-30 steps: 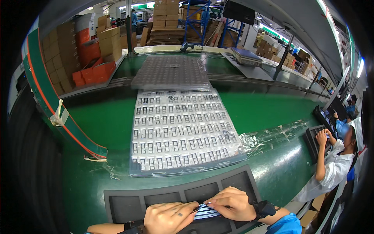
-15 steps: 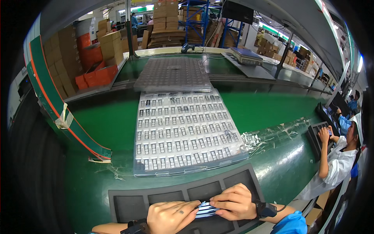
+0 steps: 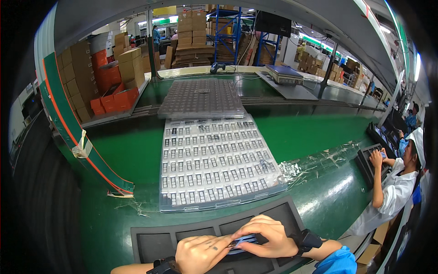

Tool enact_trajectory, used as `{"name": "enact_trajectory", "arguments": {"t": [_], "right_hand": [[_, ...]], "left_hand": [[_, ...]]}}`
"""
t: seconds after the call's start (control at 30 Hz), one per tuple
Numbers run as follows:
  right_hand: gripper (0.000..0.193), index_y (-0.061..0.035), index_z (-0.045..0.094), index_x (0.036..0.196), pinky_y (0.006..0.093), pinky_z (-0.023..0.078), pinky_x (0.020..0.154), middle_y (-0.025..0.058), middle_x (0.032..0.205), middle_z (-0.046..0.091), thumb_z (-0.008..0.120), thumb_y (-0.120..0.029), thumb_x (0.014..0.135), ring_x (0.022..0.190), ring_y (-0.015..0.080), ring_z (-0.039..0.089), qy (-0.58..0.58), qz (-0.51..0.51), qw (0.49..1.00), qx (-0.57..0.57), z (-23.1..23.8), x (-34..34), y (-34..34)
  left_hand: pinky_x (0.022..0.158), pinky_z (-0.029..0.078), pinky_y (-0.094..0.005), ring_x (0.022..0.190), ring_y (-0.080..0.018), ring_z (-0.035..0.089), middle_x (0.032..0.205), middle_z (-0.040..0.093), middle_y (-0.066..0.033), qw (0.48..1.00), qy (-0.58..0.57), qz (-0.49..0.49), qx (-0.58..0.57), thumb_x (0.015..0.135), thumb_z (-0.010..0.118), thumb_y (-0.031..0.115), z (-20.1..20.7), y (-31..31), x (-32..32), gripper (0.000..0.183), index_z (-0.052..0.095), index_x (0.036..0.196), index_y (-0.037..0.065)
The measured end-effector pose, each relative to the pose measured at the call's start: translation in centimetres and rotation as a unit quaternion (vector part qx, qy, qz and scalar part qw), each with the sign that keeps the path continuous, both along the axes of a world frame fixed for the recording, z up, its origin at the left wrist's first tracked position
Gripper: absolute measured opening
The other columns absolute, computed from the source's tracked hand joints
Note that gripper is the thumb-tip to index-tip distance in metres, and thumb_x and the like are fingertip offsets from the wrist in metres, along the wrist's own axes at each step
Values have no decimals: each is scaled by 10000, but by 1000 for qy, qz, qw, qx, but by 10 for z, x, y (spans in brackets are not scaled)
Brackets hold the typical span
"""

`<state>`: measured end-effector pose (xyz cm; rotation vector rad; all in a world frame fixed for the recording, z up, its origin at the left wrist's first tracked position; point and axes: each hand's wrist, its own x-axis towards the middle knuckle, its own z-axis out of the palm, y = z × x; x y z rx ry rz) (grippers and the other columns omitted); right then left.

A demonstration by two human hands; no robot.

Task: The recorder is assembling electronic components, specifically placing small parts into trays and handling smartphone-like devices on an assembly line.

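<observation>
Over a black compartmented tray [image 3: 175, 237] at the near edge, my two hands meet around a small stack of thin, flat blue and white pieces [image 3: 246, 240]. My left hand [image 3: 200, 252] pinches its left end between thumb and fingers. From the right, my right hand [image 3: 270, 236] arches across the stack, thumb below and fingers above. Their fingers cover most of it, so the exact kind of piece cannot be made out. Just beyond lies a clear plastic tray [image 3: 210, 194] with rows of small dark-framed parts in its pockets.
Another clear pocketed tray stack [image 3: 200, 98] overlaps the far end. Tape and small white bits [image 3: 292, 171] lie to the right on the green table [image 3: 319, 132]. A scanner [image 3: 217, 67] and a scale [image 3: 284, 74] stand farther back. A co-worker [image 3: 396, 187] sits at the right.
My right fingers have moved left over the stack, reaching my left fingertips and hiding more of the pieces. The whole view has shifted slightly.
</observation>
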<state>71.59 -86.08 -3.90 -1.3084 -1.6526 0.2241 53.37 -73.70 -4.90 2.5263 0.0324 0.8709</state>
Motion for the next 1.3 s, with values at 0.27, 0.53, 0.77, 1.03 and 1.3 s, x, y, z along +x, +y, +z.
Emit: {"name": "enact_trajectory", "arguments": {"t": [0.27,0.53,0.77,1.03,1.3], "right_hand": [[204,16,688,931,326,527,742,99,891,737,796,-14,760,755,208,686,15,-12,998,-56,2,9,-4],[165,-41,732,869,300,519,731,59,842,736,819,-37,729,739,173,699,-31,-9,999,-1,-12,14,-10],[186,-78,734,845,278,492,688,28,847,716,837,-58,692,737,169,661,-121,1,993,15,-17,18,-9],[273,-125,744,864,254,462,638,-35,953,721,764,-384,778,844,138,636,-246,-18,968,42,-5,24,-11],[344,-135,763,912,216,432,600,-89,996,726,683,-463,845,855,90,632,-324,-6,942,87,-15,24,-17]], "left_hand": [[722,569,-331,824,-235,702,975,720,-88,999,29,36,-23,831,692,88,2,2,-5,195,690,1021,43],[720,568,-326,821,-230,703,968,722,-85,999,35,29,-28,822,695,91,3,3,-4,229,688,1045,40],[705,570,-332,802,-240,703,954,720,-97,998,34,19,-43,808,704,70,5,3,-2,243,682,1046,32],[700,573,-333,799,-244,704,944,720,-101,998,33,27,-42,809,702,64,7,2,-3,230,680,1035,27],[716,573,-335,812,-243,704,966,721,-94,999,29,21,-35,816,695,72,7,0,-3,210,684,1022,35]]}}
